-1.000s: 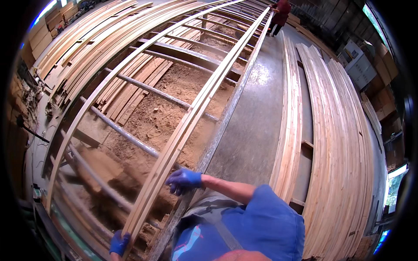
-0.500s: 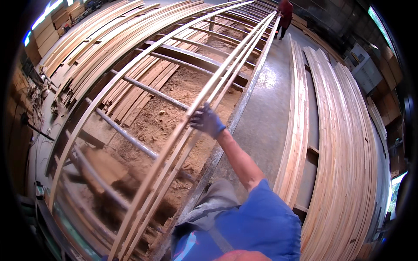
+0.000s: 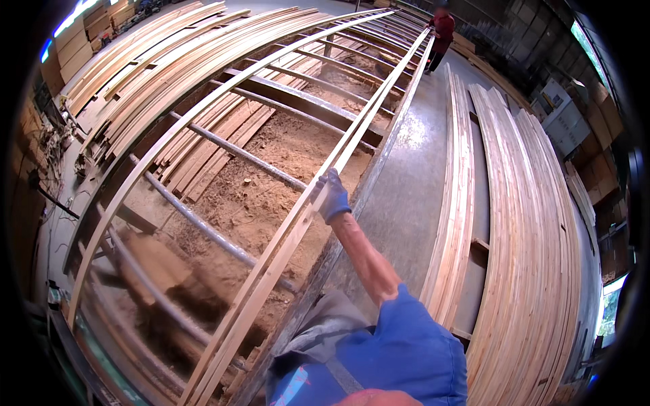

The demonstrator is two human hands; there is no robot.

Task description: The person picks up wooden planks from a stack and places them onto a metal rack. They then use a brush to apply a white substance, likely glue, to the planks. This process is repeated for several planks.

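Observation:
My right hand [image 3: 330,196], in a grey-blue glove, is closed around long, thin wooden strips [image 3: 288,241] lying side by side. They run from the lower edge of the view to the far end of the metal roller frame [image 3: 382,172], above its rollers. My bare right forearm [image 3: 369,257] reaches out over the frame's right edge. At the far end, a person in dark red [image 3: 443,28] stands by the strips, hands close to their ends. My left hand does not show. Another long strip [image 3: 145,166] curves along the frame's left side.
Sawdust [image 3: 267,152] and loose boards [image 3: 203,166] lie beneath the metal rollers [image 3: 203,227]. Boards are stacked on the left [image 3: 183,57] and in long piles on the right [image 3: 528,237]. A white cabinet [image 3: 565,122] stands at the back right.
My right hand has shifted right and slightly nearer with the strips. Three strips showed apart before; now two show close together, one with its broad face up. The far person has moved slightly.

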